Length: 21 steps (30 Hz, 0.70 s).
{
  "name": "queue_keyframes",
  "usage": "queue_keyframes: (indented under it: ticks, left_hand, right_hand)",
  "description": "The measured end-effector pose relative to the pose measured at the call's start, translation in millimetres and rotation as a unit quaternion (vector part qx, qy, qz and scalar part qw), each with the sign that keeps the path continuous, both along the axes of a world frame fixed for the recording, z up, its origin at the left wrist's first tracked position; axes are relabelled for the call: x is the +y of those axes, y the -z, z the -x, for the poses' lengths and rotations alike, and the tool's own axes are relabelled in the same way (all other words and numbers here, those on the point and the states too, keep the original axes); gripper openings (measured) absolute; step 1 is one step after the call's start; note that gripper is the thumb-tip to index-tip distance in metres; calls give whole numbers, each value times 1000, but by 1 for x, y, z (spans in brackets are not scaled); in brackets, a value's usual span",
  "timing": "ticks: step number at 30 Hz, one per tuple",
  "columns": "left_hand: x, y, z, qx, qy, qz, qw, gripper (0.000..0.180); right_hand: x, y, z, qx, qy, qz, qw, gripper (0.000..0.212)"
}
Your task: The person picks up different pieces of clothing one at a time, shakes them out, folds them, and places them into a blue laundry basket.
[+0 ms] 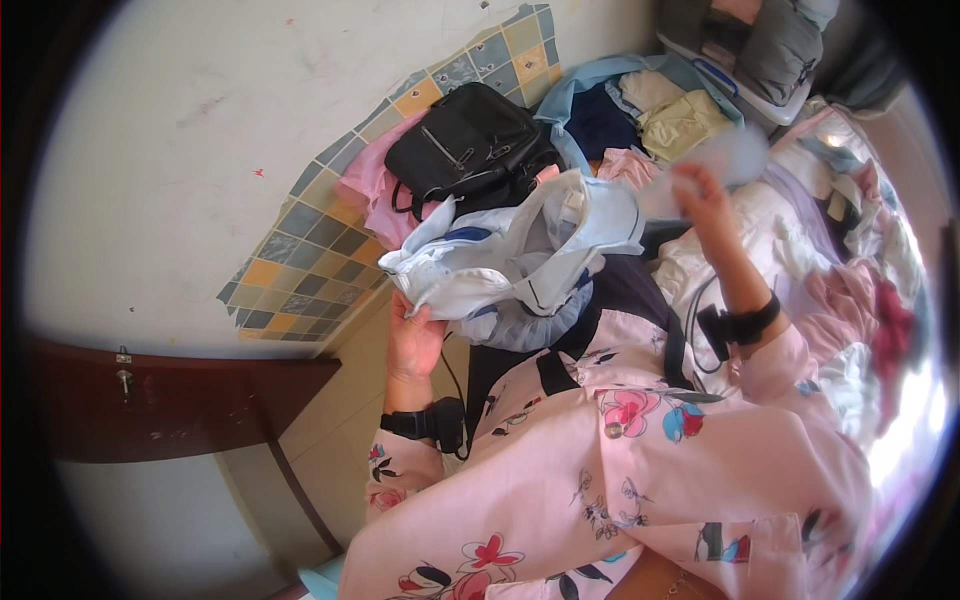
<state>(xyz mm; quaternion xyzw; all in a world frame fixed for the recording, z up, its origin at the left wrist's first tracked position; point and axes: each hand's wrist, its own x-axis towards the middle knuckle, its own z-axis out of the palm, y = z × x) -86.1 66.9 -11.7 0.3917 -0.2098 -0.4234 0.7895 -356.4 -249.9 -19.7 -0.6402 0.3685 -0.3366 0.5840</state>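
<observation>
A pale blue and white garment [575, 235] with a sheer gathered layer is bunched up in front of me, over my lap. My left hand [412, 345] grips its left edge, thumb on top and most of the fingers hidden behind the cloth. Farther right, my right hand [705, 195] is raised with fingers closed on a pale piece of cloth [738, 155], smeared by motion. Whether that piece belongs to the same garment, I cannot tell. Both wrists carry black strapped devices.
Behind the garment sits a black backpack [465, 145] on pink cloth. A light blue bag [590, 75] of folded clothes stands beside it. Heaped clothes [840, 250] cover the right side. A grey bin [775, 105] stands at the far right, a dark red wooden panel [190, 395] at left.
</observation>
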Motion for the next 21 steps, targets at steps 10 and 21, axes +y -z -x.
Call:
queue_keyframes:
  ticks: [10,21]
  left_hand:
    - [6,18,5,29,72,36,996,18]
    - [-5,-14,18,23,-25,-94,995,42]
  right_hand:
    - [49,-42,-40,177,-289,165,926,23]
    - [124,-14,-97,114,-509,243,818,42]
